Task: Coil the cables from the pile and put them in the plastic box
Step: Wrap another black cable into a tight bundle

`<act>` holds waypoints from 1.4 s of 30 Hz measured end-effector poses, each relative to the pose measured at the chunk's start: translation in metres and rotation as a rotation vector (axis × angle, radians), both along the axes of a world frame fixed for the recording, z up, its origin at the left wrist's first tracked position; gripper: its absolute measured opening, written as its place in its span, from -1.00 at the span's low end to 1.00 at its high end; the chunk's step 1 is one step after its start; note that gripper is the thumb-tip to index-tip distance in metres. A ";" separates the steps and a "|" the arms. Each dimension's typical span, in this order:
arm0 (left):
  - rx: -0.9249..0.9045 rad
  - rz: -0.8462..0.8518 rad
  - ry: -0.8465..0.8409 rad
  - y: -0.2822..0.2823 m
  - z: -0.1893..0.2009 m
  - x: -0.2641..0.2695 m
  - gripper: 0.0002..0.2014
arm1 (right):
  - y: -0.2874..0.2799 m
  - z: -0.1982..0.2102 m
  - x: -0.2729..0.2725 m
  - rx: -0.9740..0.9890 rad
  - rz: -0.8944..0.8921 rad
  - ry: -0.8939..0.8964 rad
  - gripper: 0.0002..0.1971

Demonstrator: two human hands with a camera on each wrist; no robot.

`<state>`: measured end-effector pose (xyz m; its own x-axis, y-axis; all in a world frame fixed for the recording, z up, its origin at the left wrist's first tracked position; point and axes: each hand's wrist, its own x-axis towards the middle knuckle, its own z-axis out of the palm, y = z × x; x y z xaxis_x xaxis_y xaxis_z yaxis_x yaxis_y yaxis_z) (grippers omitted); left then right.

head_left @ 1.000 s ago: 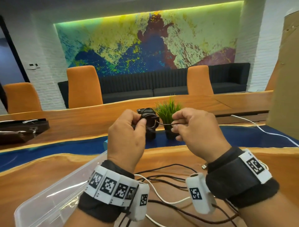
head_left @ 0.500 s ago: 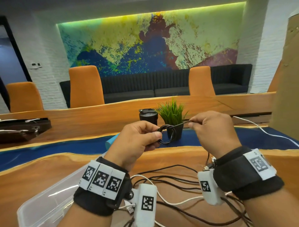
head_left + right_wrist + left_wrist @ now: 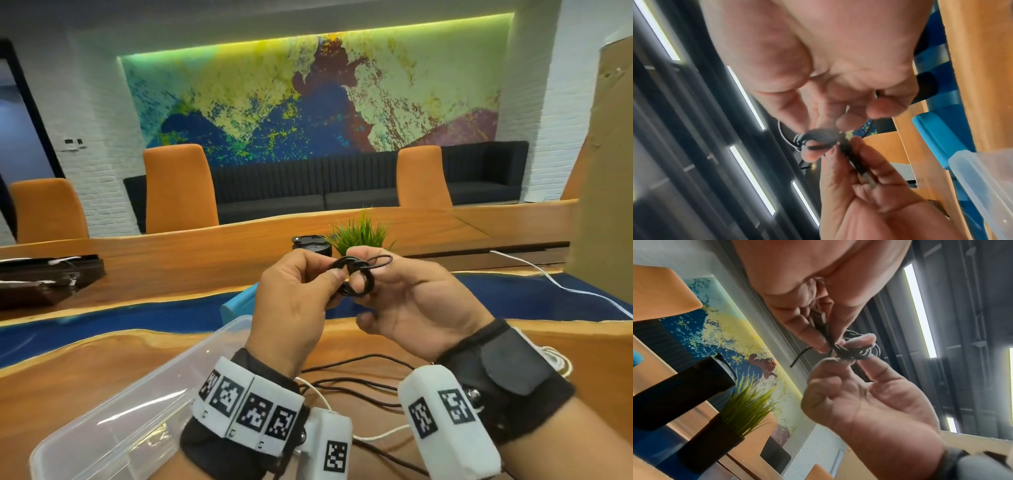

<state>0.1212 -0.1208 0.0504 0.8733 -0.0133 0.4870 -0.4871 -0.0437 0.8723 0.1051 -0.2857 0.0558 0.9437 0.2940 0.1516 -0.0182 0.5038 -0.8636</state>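
Left wrist view only: plug (image 3: 819, 319) inside hands (image 3: 346, 291) pinching black coil (image 3: 356, 277).

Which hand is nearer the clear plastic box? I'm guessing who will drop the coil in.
Left. The left hand is raised just above the clear plastic box's far corner; the right hand is farther right, over loose cables.

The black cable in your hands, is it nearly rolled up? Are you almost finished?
Nearly rolled: the black cable is already a small coil, pinched by the left hand and right hand, not yet in the plastic box. I can't see any coil in the box. Loose cables on the table still need coiling.
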 end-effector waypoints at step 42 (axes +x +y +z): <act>0.049 -0.202 0.177 0.003 0.013 -0.013 -0.96 | -0.001 0.014 -0.007 -0.828 -0.615 -0.606 -0.89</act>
